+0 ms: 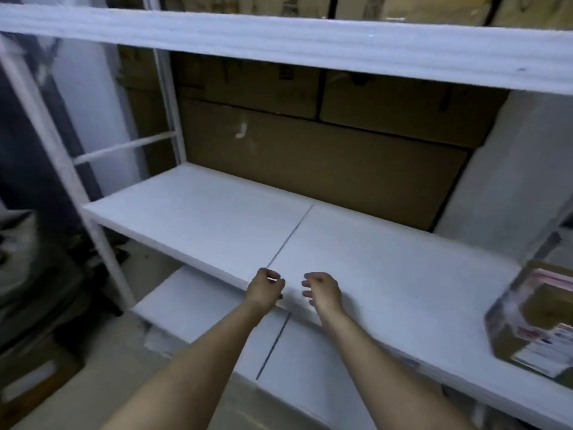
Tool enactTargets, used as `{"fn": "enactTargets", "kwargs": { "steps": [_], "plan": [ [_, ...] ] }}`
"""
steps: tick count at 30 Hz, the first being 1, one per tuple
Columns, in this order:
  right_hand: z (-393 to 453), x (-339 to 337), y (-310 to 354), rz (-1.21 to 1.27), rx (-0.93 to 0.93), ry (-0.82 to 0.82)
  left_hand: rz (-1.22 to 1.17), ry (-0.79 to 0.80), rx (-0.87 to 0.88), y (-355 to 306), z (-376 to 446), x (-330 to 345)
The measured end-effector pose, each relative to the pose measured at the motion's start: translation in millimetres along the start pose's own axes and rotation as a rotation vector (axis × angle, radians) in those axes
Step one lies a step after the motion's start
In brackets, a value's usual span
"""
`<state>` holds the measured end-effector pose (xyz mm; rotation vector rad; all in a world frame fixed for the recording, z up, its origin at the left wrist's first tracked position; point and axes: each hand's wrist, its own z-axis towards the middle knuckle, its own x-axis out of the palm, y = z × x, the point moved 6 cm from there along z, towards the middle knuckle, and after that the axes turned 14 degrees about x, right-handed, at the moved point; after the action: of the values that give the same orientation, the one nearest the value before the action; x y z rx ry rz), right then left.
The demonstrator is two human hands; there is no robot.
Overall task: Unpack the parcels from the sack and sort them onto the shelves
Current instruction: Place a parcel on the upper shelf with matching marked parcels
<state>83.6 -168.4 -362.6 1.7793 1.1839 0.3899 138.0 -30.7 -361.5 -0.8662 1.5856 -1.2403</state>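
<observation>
Both my hands hover at the front edge of the middle white shelf (192, 218), near the seam between its two boards. My left hand (266, 288) has its fingers curled in toward the thumb, and I see no parcel in it. My right hand (322, 291) is just to its right, fingers loosely bent and apart, holding nothing. One parcel (536, 318), a brown cardboard box with clear tape and white and pink labels, stands on the same shelf at the far right, well away from both hands.
A top shelf (279, 41) runs overhead and a lower shelf (198, 308) sits below my forearms. Large cardboard boxes (325, 169) fill the space behind the rack. A white upright post (102, 240) stands at the left, with blurred dark and grey bundles (21, 268) beyond it.
</observation>
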Motion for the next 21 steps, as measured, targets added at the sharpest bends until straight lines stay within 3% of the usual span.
{"fn": "enactTargets", "kwargs": {
  "steps": [8, 16, 21],
  "plan": [
    [-14, 233, 57, -0.230, -0.122, 0.236, 0.014, -0.322, -0.056, 59, 7, -251],
    [-43, 434, 82, -0.387, -0.202, 0.499, 0.013, -0.668, -0.144, 110, -16, -432],
    [-34, 552, 101, -0.425, -0.215, 0.629, 0.012, -0.797, -0.211, 141, -4, -527]
  ]
}}
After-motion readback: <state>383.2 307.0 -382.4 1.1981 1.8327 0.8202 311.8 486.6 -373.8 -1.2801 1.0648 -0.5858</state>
